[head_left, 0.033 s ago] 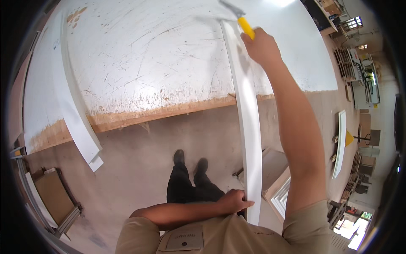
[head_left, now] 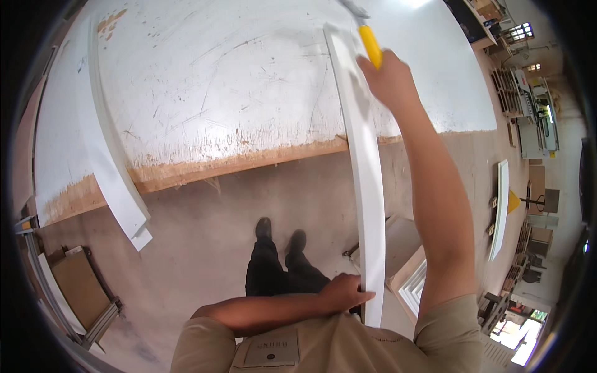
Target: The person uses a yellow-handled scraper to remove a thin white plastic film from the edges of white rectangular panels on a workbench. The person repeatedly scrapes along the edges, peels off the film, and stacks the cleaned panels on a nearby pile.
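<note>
A long white board (head_left: 368, 186) reaches from the white workbench (head_left: 217, 81) back toward my body, its far part resting on the bench top. Near its close end, my left hand (head_left: 345, 293) is closed around the board's edge. My right hand (head_left: 390, 78) grips a hammer (head_left: 370, 46) by its yellow handle, over or beside the board's far end. The hammer's grey metal head is blurred and partly cut off by the top of the picture.
Another white board (head_left: 109, 155) lies at the left, overhanging the bench's chipped front edge. Below right stands a stack of white frames (head_left: 412, 289). A brown panel on a rack (head_left: 78, 286) is at lower left. Another white piece (head_left: 499, 211) stands farther right.
My right hand and the hammer have shifted slightly right, the hand also a little toward me. The long board has moved a little, and my left hand keeps its hold.
</note>
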The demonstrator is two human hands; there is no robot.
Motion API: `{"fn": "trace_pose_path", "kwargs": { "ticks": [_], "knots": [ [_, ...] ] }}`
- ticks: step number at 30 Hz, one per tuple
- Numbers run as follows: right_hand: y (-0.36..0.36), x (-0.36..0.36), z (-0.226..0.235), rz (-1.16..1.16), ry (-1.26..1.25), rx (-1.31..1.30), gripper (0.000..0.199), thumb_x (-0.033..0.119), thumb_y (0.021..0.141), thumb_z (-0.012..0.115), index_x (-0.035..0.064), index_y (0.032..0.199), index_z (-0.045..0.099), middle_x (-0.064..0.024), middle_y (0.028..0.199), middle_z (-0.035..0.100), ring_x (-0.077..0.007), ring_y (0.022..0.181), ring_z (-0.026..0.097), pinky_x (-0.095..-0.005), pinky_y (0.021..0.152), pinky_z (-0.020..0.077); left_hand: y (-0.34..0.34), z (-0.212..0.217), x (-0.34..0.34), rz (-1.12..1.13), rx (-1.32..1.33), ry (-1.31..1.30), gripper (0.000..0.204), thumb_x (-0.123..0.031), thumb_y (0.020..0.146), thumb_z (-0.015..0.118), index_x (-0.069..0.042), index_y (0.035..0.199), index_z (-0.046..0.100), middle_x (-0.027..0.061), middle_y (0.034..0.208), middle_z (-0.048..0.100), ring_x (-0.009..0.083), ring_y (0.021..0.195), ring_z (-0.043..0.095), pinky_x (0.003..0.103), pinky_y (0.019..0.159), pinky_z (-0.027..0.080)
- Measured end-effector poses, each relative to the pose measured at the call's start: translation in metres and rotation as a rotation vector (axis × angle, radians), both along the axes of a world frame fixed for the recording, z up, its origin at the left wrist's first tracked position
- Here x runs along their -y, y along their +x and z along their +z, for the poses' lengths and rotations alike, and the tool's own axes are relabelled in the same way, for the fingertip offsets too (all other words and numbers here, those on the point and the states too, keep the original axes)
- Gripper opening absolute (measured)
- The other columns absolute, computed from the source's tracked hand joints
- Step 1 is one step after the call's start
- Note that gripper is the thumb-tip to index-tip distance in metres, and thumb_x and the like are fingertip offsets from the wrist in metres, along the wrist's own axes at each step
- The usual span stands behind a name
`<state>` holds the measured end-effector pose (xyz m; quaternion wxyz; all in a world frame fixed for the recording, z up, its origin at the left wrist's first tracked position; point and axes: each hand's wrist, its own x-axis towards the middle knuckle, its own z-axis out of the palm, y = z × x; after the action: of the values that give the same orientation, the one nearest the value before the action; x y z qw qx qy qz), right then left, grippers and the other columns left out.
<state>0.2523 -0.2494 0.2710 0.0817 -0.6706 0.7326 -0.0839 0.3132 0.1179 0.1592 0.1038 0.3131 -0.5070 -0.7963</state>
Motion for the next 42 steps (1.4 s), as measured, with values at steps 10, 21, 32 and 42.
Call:
{"fn": "trace_pose_path", "kwargs": {
  "ticks": [10,21,32,42],
  "knots": [
    [-0.100,-0.263,-0.015,-0.181,0.451,0.944,0.062,0.026,0.077,0.078,-0.0049,0.124,0.053,-0.0178,0.100,0.069,-0.0256,0.096,0.070,-0.0344,0.080,0.0572,0.000,0.066,0.081,0.034,0.332,-0.648,0.051,-0.047,0.078,0.075,0.000,0.094,0.065,0.0139,0.080,0.069,0.0323,0.074,0.068,0.043,0.070,0.054],
    [-0.117,-0.239,-0.094,-0.356,0.231,1.605,0.036,0.013,0.085,0.077,0.0019,0.114,0.059,-0.0052,0.095,0.065,-0.0133,0.083,0.062,-0.0294,0.069,0.0524,-0.002,0.030,0.020,0.316,0.105,0.154,0.044,-0.019,0.098,0.064,0.002,0.132,0.048,0.0038,0.117,0.062,0.0110,0.102,0.058,0.028,0.088,0.049],
    [-0.149,-0.296,-0.064,-0.371,0.478,1.196,0.028,0.007,0.082,0.078,0.0046,0.099,0.056,-0.0047,0.088,0.063,-0.0130,0.077,0.062,-0.0283,0.061,0.0540,0.003,0.006,0.045,0.208,-0.167,0.320,0.043,-0.018,0.100,0.055,0.001,0.137,0.042,0.0075,0.127,0.055,0.0143,0.110,0.053,0.032,0.094,0.047],
    [-0.167,-0.316,-0.076,-0.343,0.424,1.388,0.028,0.010,0.085,0.078,0.0053,0.097,0.053,-0.0036,0.083,0.061,-0.0133,0.066,0.059,-0.0296,0.056,0.0517,0.001,0.019,0.062,0.102,0.090,0.251,0.032,-0.015,0.095,0.068,0.004,0.120,0.061,0.0097,0.103,0.070,0.0150,0.086,0.069,0.028,0.071,0.057]
  ]
}}
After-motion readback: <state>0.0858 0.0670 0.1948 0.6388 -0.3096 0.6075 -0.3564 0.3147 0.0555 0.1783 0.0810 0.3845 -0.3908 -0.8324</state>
